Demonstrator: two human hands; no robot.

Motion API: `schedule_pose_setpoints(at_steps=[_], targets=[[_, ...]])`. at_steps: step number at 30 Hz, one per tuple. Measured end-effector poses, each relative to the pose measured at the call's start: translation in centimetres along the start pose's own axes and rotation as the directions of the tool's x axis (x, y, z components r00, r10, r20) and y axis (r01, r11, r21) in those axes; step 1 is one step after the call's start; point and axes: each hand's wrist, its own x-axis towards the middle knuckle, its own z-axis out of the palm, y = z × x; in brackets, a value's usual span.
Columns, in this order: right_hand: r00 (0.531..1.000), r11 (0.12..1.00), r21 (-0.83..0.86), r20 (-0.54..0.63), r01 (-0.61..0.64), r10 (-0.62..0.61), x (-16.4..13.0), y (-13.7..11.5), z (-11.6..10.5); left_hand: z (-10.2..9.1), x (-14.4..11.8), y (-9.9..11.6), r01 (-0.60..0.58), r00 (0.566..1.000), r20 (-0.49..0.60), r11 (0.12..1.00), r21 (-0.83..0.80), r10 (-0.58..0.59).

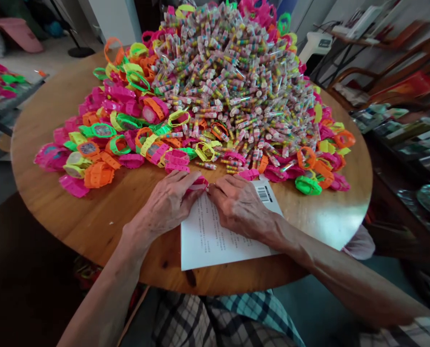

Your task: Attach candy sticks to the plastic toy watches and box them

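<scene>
Near the table's front edge, my left hand (168,200) is closed round a pink toy watch (200,181), most of which is hidden by the fingers. My right hand (242,207) meets it from the right, thumb and fingers pinched at the watch's end. Whatever small piece sits in that pinch is too covered to name. Under both hands lies a white printed booklet (196,250) with a barcode at its upper right. Just beyond the fingers are a loose candy roll (205,166) and a yellow toy watch (207,151).
A tall heap of wrapped candy rolls (233,82) fills the far middle of the round wooden table (56,212). Toy watches in pink, orange, green and yellow (102,130) surround it. More stand on a side table (1,103) at left. A wooden chair (392,82) is at right.
</scene>
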Motion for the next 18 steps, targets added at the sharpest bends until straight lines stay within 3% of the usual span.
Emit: schedule_pose_setpoints(at_steps=[5, 13, 16, 18], targets=[[0.997, 0.997, 0.033, 0.008, 0.074, -0.074, 0.2, 0.5, -0.1, -0.2, 0.0, -0.1, -0.015, 1.000, -0.003, 1.000, -0.019, 0.015], [0.999, 0.997, 0.077, 0.048, -0.013, 0.009, 0.1, -0.1, -0.2, -0.3, 0.3, 0.1, 0.010, 1.000, 0.022, 1.000, -0.001, -0.010], [0.994, 0.979, 0.179, 0.066, -0.095, 0.084, 0.4, 0.1, -1.0, -1.9, -0.3, 0.6, 0.046, 0.998, -0.038, 0.998, 0.043, -0.044], [0.988, 0.970, 0.187, 0.058, -0.153, 0.144, 1.0, 0.7, -1.4, -3.9, -2.3, 1.0, 0.125, 0.985, -0.132, 0.987, 0.103, -0.111]])
